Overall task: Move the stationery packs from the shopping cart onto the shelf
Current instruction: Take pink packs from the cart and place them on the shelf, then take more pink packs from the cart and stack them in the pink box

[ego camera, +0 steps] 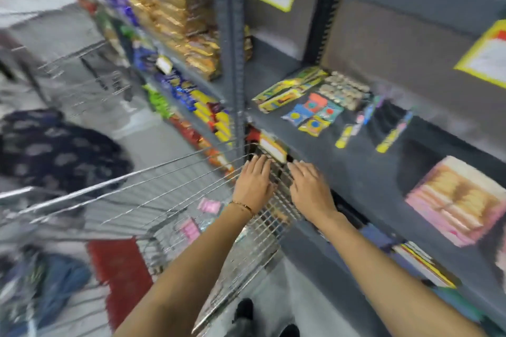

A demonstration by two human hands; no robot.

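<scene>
Because the frame is smeared by head motion, fine detail is to be treated as uncertain.

Left hand: the left hand is laid palm-down, fingers extended, on the wire rim of the shopping cart; nothing is grasped.
Right hand: the right hand is spread flat on the same rim, at 3 o'clock of the left hand and just beside it; nothing is held.
Packs in cart: pink stationery packs are seen through the wire at 8 o'clock of the left hand, low in the basket; their count cannot be told.
Packs on shelf: coloured packs are already laid flat on the grey shelf, at 12 o'clock of the hands.
Step in hand: judged to be steadying or positioning the cart against the shelf before the next pickup.
Method: the cart should be kept close to the shelf edge so that the carry is short.
Reach: one hand is best lowered over the rim, not through the wire.
Placement: bare shelf at 1 o'clock of the right hand, in front of the laid packs, is to be preferred.
Caution: the price label on the shelf edge, just beyond the fingertips, should not be knocked.
</scene>
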